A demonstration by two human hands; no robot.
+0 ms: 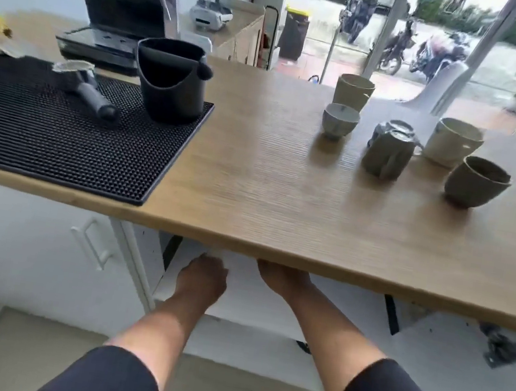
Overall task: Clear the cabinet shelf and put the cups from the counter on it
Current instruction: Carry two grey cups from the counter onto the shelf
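Both hands reach under the counter (283,199) into the cabinet; the left hand (202,279) and right hand (284,279) have fingers hidden, so grip is unclear. The cups (388,153) wait on top, right side. Better to empty the shelf fully before lifting any cup

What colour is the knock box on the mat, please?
Black knock box, clearest in the head view.
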